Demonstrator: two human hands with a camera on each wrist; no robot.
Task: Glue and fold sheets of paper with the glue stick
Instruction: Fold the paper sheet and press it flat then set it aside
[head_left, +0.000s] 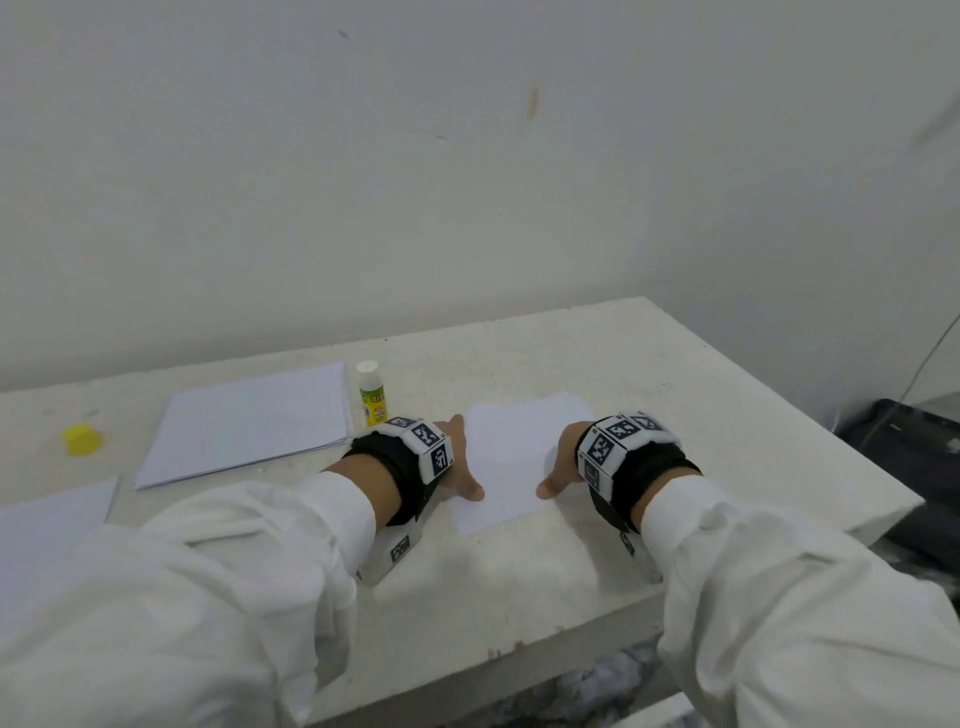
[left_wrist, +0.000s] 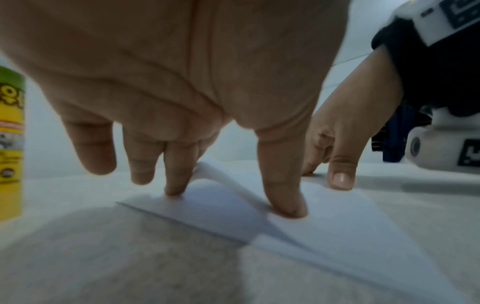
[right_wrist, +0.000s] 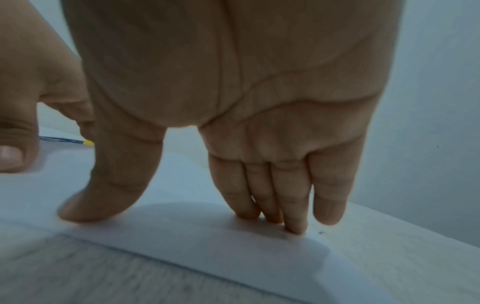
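A white sheet of paper (head_left: 519, 457) lies flat on the pale table (head_left: 701, 374) between my hands. My left hand (head_left: 464, 467) presses on the sheet's left edge, with its thumb (left_wrist: 283, 203) and a fingertip (left_wrist: 176, 185) down on the paper (left_wrist: 337, 222). A flap of paper (left_wrist: 221, 174) bulges up between them. My right hand (head_left: 558, 467) presses the right side with its thumb (right_wrist: 103, 199) and straight fingers (right_wrist: 272, 205) on the sheet (right_wrist: 194, 242). The glue stick (head_left: 372, 393) stands upright behind my left hand, white tip up.
A stack of white sheets (head_left: 249, 423) lies left of the glue stick. A yellow cap (head_left: 81, 439) sits at the far left. Another sheet (head_left: 52, 525) lies at the left front. The table's right edge drops beside a dark object (head_left: 904, 467).
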